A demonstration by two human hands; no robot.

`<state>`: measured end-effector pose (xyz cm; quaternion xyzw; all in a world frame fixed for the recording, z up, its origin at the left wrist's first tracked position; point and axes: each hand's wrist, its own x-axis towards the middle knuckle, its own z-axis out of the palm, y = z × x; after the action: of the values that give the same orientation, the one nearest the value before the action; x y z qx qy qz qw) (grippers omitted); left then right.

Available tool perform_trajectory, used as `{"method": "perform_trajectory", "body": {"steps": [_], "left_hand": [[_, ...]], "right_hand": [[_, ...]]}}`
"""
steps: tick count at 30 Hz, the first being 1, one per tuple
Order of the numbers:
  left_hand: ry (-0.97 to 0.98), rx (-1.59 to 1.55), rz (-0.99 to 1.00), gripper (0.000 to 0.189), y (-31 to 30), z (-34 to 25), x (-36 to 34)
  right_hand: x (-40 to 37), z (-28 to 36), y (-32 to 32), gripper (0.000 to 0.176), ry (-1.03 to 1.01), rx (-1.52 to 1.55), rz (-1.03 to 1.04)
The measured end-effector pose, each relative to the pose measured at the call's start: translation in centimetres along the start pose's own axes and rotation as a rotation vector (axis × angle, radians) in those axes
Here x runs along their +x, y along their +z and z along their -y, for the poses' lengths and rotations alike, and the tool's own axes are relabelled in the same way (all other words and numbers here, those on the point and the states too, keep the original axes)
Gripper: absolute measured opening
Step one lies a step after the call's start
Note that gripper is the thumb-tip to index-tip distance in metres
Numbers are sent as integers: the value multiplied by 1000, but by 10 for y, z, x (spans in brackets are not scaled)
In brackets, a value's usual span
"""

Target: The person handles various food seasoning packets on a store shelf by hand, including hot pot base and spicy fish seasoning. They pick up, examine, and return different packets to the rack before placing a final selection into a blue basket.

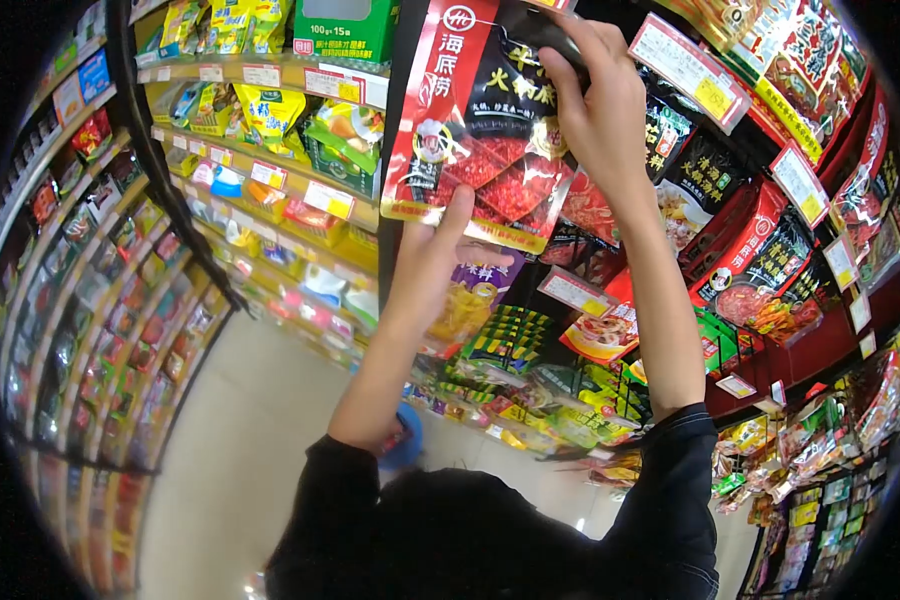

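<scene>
A red and black packet of hotpot seasoning [500, 165] is held up facing me at the top centre of the head view, slightly tilted. My left hand [438, 250] supports its lower edge, thumb pressed on the front and fingers partly hidden behind and below. My right hand [600, 105] is closed at the upper right edge of the packet, near a dark, glossy part that I cannot make out fully. Similar seasoning packets [765, 265] hang on the rack just to the right of my right forearm.
Price tags [690, 68] stick out along the rack on the right. Shelves with yellow bags [270, 115] and a green box [342, 32] stand at the left. Farther left is another stocked shelf unit [90, 330]. A blue round object [402, 440] shows low behind my left arm, above the pale floor [240, 440].
</scene>
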<state>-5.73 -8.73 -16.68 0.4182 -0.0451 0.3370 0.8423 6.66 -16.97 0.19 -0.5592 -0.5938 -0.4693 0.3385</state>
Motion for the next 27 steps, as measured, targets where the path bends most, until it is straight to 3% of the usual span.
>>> {"method": "perform_trajectory", "body": {"steps": [1, 7, 16, 20, 21, 27], "left_hand": [[-27, -1, 24, 43, -2, -4, 5], [-98, -8, 27, 54, -8, -10, 18], [-163, 4, 72, 49, -21, -17, 16], [-180, 39, 68, 49, -19, -19, 11], [-185, 36, 77, 49, -20, -18, 14], [-68, 125, 65, 41, -17, -13, 14]], "right_hand": [[3, -3, 5, 32, 84, 75, 27], [7, -21, 26, 27, 50, 87, 22], [6, -6, 21, 32, 41, -57, 43], [-5, -12, 27, 34, 150, -27, 110], [-6, -19, 30, 33, 69, -79, 79], [-7, -45, 52, 36, 114, -461, 99]]}}
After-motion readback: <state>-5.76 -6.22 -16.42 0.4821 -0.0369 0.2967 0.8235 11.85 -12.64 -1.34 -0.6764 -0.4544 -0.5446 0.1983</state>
